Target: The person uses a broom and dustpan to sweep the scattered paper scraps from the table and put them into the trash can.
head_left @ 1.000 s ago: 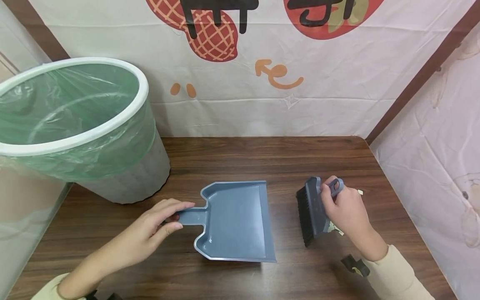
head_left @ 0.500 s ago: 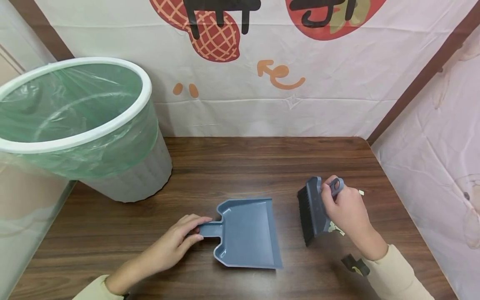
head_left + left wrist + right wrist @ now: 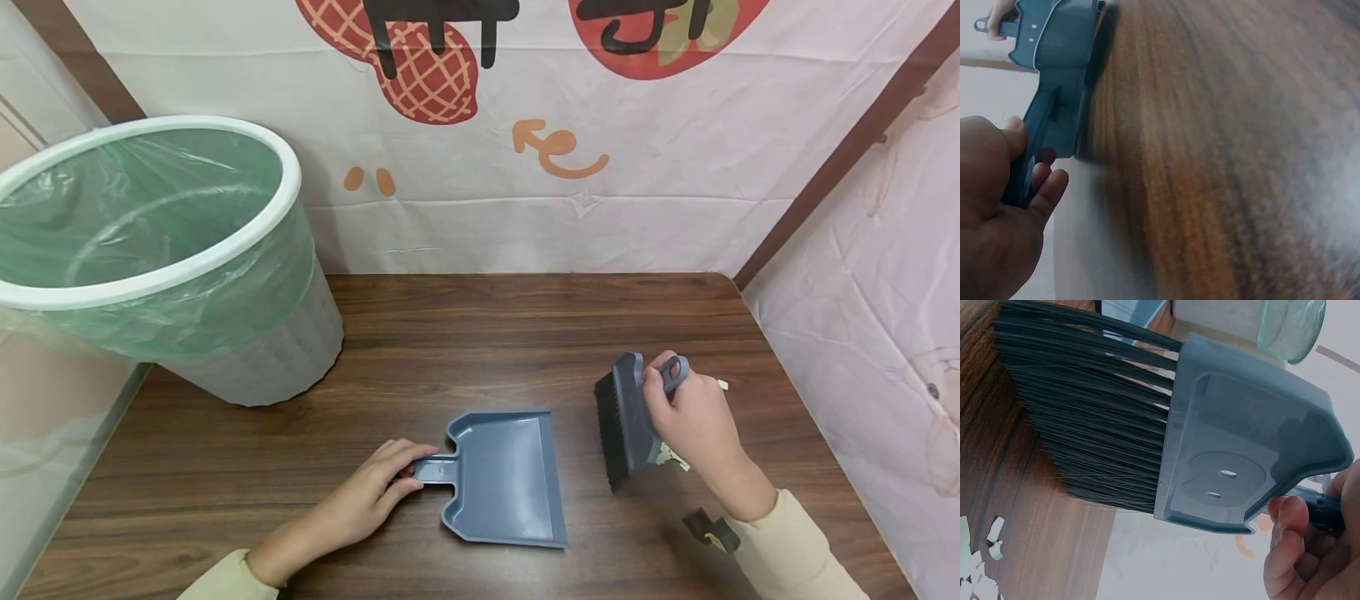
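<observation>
A blue-grey dustpan [image 3: 504, 479] lies low over the table, its wide lip facing right. My left hand [image 3: 371, 492] grips its short handle, fingers above and thumb at the near side; the left wrist view shows the handle [image 3: 1034, 147] inside that hand. To the right, my right hand [image 3: 697, 417] holds a grey hand brush [image 3: 637, 417] by its looped handle. Its black bristles [image 3: 1085, 412] point down to the table and face the dustpan, a gap apart. Pale paper scraps [image 3: 982, 569] lie behind the brush, partly hidden by it and the hand.
A large bin [image 3: 262, 367] with a white rim and a green liner stands on the table at the left. A printed cloth [image 3: 465, 225] hangs along the table's back edge. Another pale cloth [image 3: 862, 250] hangs at the right side.
My left hand has drawn the dustpan toward me and to the right, nearer the brush. The right hand and the brush have stayed in place.
</observation>
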Demonstrator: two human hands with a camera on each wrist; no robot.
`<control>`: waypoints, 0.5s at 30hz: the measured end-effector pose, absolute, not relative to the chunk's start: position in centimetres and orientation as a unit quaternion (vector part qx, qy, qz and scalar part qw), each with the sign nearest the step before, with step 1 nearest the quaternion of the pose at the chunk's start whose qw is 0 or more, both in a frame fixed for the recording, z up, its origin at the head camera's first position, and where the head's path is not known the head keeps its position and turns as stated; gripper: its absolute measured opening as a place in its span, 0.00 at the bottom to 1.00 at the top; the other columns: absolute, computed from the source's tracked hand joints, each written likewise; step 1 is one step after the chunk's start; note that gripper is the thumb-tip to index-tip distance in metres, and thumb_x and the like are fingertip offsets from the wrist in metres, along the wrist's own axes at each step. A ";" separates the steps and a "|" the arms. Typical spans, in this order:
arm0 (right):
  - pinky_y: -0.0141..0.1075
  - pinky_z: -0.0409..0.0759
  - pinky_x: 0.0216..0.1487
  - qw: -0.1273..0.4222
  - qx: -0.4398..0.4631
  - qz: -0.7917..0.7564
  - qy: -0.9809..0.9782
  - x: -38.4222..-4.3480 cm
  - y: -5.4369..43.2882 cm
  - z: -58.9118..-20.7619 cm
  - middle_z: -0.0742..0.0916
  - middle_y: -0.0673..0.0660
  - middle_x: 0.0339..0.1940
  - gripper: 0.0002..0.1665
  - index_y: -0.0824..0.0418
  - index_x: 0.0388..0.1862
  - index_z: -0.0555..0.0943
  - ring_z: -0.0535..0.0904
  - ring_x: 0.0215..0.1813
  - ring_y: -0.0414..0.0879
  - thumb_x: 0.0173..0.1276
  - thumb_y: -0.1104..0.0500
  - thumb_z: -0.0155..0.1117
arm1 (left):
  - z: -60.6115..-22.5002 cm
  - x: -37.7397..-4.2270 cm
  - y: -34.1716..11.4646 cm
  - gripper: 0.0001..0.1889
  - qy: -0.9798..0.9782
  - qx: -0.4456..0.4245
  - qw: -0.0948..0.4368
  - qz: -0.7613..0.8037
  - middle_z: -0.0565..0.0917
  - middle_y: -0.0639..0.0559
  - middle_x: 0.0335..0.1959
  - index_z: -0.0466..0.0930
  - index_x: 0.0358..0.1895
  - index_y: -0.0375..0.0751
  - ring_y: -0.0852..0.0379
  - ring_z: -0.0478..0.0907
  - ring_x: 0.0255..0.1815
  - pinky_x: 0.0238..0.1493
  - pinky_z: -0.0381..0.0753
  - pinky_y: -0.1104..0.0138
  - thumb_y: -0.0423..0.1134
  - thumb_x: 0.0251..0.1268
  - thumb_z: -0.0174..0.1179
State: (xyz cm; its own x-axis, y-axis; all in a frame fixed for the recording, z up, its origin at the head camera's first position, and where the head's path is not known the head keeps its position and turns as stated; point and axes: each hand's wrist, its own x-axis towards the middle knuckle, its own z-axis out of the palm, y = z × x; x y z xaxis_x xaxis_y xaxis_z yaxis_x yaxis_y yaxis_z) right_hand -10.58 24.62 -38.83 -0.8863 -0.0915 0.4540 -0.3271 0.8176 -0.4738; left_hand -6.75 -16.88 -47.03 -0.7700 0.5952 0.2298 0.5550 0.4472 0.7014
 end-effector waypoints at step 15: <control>0.32 0.61 0.14 0.201 0.122 0.274 -0.932 -10.7 24.6 -38.6 0.70 0.45 0.13 0.06 0.63 0.34 0.78 0.64 0.15 0.37 0.73 0.66 0.56 | -47.4 -7.0 -16.6 0.20 0.868 0.327 0.011 0.373 0.81 0.58 0.54 0.76 0.66 0.38 0.59 0.74 0.52 0.51 0.76 0.63 0.34 0.74 0.60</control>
